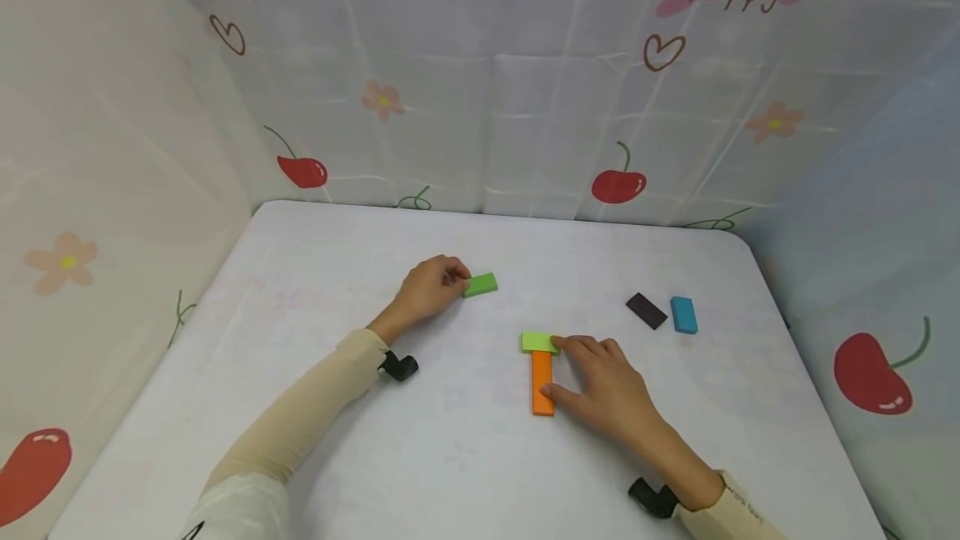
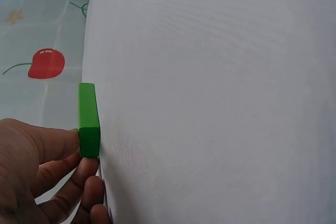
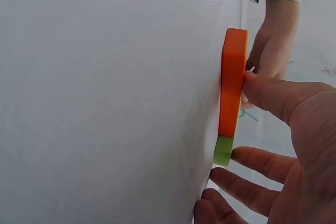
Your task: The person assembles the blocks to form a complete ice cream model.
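Note:
Toward the back of the table, my left hand (image 1: 431, 288) pinches one end of a green rectangular block (image 1: 482, 284) between thumb and fingers; the left wrist view shows this green block (image 2: 88, 119) close up. Nearer the front, an orange block (image 1: 542, 384) and a lime-green block (image 1: 536, 342) meet in a T shape, the lime one across the far end. My right hand (image 1: 611, 390) lies to their right with its fingers spread. Its thumb touches the orange block (image 3: 232, 82), and its index finger touches the lime-green block (image 3: 223, 150).
A dark brown block (image 1: 647, 311) and a blue block (image 1: 684, 315) lie side by side at the right of the white table (image 1: 420, 457). Printed curtains (image 1: 480, 107) hang behind the table and along both sides.

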{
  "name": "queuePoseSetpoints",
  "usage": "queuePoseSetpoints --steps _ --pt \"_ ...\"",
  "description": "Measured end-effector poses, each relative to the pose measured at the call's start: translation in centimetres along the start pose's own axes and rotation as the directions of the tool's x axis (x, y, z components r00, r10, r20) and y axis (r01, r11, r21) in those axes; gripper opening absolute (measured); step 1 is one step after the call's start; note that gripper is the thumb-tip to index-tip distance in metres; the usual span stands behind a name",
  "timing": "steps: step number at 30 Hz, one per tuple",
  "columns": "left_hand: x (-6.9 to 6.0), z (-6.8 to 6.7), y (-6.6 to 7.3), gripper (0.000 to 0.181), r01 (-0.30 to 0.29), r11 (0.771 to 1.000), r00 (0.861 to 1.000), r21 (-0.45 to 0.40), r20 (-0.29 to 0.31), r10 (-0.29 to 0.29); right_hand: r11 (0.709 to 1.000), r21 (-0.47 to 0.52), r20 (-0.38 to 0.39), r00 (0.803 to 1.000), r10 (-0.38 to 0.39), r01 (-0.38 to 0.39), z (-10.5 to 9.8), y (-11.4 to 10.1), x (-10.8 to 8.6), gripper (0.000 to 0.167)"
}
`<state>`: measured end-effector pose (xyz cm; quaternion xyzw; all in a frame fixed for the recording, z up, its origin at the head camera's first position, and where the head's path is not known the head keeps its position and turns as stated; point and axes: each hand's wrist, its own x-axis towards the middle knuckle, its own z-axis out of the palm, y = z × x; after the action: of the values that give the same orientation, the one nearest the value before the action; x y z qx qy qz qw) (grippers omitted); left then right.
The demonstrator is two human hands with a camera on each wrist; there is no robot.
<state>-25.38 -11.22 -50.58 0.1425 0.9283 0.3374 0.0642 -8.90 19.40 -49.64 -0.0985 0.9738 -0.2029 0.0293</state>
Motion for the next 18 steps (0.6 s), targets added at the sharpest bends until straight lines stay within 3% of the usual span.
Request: queuePoseSetpoints --steps 18 --pt "0.4 1.5 1.5 0.016 -0.039 0.999 0.999 -0.016 0.026 0.039 1.0 0.006 -0.009 1.0 -0.003 0.003 0.1 0.1 0.0 0.069"
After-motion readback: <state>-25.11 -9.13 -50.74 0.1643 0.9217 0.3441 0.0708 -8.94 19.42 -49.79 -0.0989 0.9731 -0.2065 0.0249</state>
